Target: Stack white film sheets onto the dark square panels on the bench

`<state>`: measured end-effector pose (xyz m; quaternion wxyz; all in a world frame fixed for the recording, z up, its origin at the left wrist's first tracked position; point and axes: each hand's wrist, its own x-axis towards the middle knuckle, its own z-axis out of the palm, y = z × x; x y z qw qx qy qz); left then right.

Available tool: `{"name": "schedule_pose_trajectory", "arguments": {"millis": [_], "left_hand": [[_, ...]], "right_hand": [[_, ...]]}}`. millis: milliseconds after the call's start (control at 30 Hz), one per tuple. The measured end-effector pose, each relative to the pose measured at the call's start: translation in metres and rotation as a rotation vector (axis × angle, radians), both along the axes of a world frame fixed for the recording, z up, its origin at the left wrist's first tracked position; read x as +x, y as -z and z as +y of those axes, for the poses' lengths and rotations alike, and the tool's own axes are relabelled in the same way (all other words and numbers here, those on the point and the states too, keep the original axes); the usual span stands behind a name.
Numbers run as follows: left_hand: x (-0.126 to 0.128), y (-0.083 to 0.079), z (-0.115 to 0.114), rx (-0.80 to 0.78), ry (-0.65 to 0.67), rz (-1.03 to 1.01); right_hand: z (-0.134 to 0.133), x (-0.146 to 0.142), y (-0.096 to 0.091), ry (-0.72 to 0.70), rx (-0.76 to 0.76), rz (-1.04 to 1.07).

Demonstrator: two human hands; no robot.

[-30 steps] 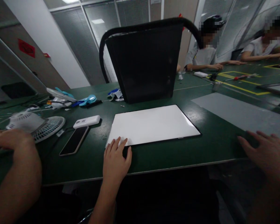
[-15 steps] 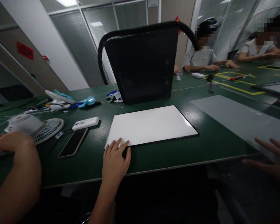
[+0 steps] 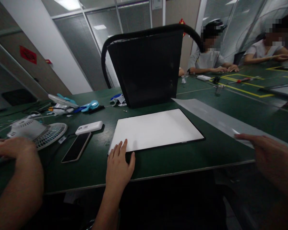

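- White panel (image 3: 156,131): lies flat on the green bench (image 3: 163,166), straight ahead, thin dark rim around a glossy white face.
- Left hand (image 3: 118,166): palm down, fingers a little apart, tips on the panel's near left corner; grips nothing.
- Translucent sheet (image 3: 211,115): right of the panel, slanting from near the foot of the black upright board (image 3: 148,70) toward the right hand (image 3: 272,156).
- Right hand: index finger stretched out, its tip at the sheet's near edge. Pinching or merely touching, cannot tell; thumb not clear.
- Sheet, judged: light, thin, floppy over its length; likely slick, apt to bow or crease if taken at one point. Best hold: opposite edges or two corners, fingertips only, clear of the middle, where prints would show.
- Panel, judged: stiff, fairly light for its spread, face easily scratched or smudged; may be brittle under bending. Best hold: dark rim on both short sides, or a flat steadying touch at a corner, as the left hand gives.
- Bench has a sheen; both pieces could skid if pushed.
- Left of panel: phone (image 3: 76,147) and white device (image 3: 89,127), just beside each other; white fan (image 3: 26,127) farther out, near a co-worker's arm (image 3: 24,172).
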<state>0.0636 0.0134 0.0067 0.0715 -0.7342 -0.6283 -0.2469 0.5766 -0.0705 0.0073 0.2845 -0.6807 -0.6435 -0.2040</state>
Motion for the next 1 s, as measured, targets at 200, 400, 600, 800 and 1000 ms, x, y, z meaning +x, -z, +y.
{"name": "schedule_pose_trajectory", "arguments": {"millis": [200, 400, 600, 800, 1000], "left_hand": [[0.000, 0.003, 0.000, 0.010, -0.001, -0.036], [0.000, 0.004, -0.001, 0.051, -0.039, -0.028], [-0.002, 0.003, -0.001, 0.014, -0.001, 0.034], [0.001, -0.004, -0.002, 0.008, 0.053, 0.056], [0.002, -0.008, -0.004, -0.074, 0.107, 0.111]], "right_hand": [[0.048, -0.078, 0.002, -0.312, 0.011, 0.109], [0.073, -0.096, 0.032, -0.340, -0.079, 0.143], [0.073, -0.093, 0.031, -0.352, -0.119, 0.160], [0.072, -0.095, 0.024, -0.434, -0.110, 0.118], [0.071, -0.095, 0.026, -0.505, -0.157, 0.073]]}}
